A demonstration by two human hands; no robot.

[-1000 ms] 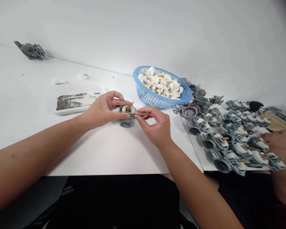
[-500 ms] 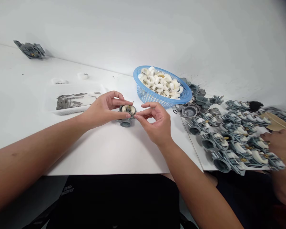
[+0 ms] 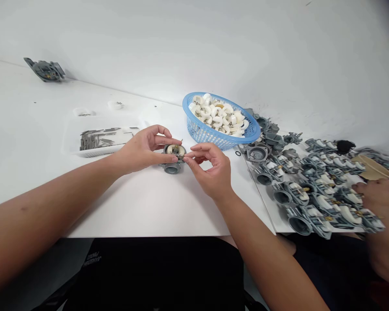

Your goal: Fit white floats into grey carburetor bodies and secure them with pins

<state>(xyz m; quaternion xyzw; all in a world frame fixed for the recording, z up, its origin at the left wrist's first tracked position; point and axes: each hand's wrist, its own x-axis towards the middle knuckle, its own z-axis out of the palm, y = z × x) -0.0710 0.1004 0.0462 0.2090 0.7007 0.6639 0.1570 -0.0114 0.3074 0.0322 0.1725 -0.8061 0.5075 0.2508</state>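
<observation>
A grey metal carburetor (image 3: 172, 168) sits on the white table, its round throat toward me and a white float (image 3: 176, 150) in its open bowl side. My left hand (image 3: 147, 149) grips it from the left, thumb along the near edge and fingers behind. At the carburetor's right edge, the thumb and index fingertip of my right hand (image 3: 210, 166) are pinched together. Whatever lies between those fingertips is too small to make out. A thin brass-coloured tip sticks up behind the float, near my left fingertips.
A white tray (image 3: 94, 153) of thin metal pins lies at left. Behind stands a blue basket (image 3: 194, 127) of white floats. Several carburetors (image 3: 300, 220) crowd the right side, near another person's hand (image 3: 377, 194). A black ring (image 3: 237, 153) and a lone carburetor (image 3: 47, 71) lie apart.
The view has shifted slightly. Both hands keep nearly the same hold at the carburetor, with my right fingertips still pinched at its right edge.
</observation>
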